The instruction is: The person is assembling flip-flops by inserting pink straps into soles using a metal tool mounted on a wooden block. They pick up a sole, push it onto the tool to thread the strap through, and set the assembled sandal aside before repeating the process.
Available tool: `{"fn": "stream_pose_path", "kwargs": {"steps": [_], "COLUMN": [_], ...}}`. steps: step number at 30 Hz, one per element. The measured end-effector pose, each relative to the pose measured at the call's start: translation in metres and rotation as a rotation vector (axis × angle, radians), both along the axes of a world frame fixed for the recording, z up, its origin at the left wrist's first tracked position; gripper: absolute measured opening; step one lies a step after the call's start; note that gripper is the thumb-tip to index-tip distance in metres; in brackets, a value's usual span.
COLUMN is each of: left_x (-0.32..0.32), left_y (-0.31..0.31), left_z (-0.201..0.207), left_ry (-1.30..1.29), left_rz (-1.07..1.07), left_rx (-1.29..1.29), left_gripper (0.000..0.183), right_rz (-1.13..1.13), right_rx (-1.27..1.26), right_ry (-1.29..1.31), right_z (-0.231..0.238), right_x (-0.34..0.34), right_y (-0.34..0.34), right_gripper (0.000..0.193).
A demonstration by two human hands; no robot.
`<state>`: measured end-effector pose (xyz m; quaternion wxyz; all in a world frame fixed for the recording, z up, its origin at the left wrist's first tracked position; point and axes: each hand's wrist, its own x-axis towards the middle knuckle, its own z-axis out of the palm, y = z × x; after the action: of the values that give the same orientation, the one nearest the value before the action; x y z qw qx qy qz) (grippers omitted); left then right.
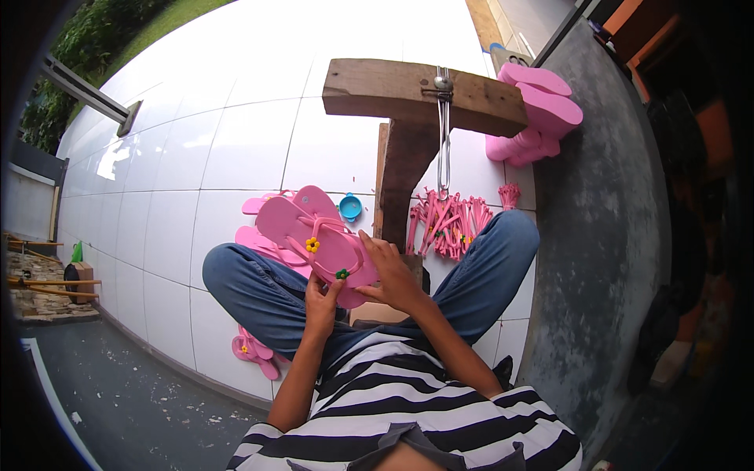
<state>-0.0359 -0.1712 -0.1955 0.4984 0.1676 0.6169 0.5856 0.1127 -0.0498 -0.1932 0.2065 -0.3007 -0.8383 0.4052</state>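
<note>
In front of my lap I hold a pair of pink flip-flops, laid one against the other and tilted. Their straps carry a yellow flower and a green flower. My left hand grips the near edge, its thumb by the green flower. Wrapped over the right side is my right hand, with its fingers along the strap and sole. Beyond my hands stands a T-shaped wooden post. A long thin metal tool hangs over its crossbar.
Pink straps lie heaped right of the post, near a small strap bundle. Pink soles are stacked beyond the crossbar's right end. A blue cup sits on the white tiles. More flip-flops lie left of my leg.
</note>
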Motion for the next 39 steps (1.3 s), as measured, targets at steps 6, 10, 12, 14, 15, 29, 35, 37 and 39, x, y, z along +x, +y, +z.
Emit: {"fn": "stream_pose_path", "kwargs": {"steps": [6,10,12,14,15,29,35,37,39], "left_x": [-0.034,-0.131,-0.168,-0.167,-0.159,-0.223,-0.146,-0.145,-0.116], "left_y": [0.083,0.122,0.113,0.105,0.103,0.075,0.117,0.105,0.107], "left_z": [-0.071,-0.143,-0.181,-0.205,-0.209,-0.215,-0.143,-0.138,-0.123], "left_ry": [-0.077,-0.056,-0.040,0.002,0.082,0.332,0.166,0.208,0.462], "left_rz": [0.565,0.885,0.981,0.946,0.916,0.829,0.951,0.914,0.887], "left_rx": [0.188,-0.151,-0.266,-0.367,-0.450,-0.863,-0.816,-0.687,-0.655], "left_gripper": [0.035,0.042,0.051,0.052,0.053,0.065,0.062,0.069,0.063], "right_rz": [-0.272,-0.425,-0.436,-0.483,-0.519,-0.575,-0.468,-0.369,-0.332], "right_rx": [0.081,-0.213,-0.327,-0.301,-0.290,-0.462,-0.151,0.051,0.201], "right_ry": [0.100,0.137,0.214,0.245,0.251,0.286,0.216,0.236,0.286], "right_z": [-0.024,-0.047,-0.043,-0.047,-0.051,-0.051,-0.025,0.010,0.039], "right_x": [-0.002,0.014,0.008,0.010,0.014,0.016,0.034,0.052,0.082], "right_y": [0.008,0.004,0.003,0.007,0.008,0.006,0.005,0.004,0.003], "right_gripper": [0.085,0.066,0.061,0.053,0.052,0.038,0.026,0.021,0.017]}}
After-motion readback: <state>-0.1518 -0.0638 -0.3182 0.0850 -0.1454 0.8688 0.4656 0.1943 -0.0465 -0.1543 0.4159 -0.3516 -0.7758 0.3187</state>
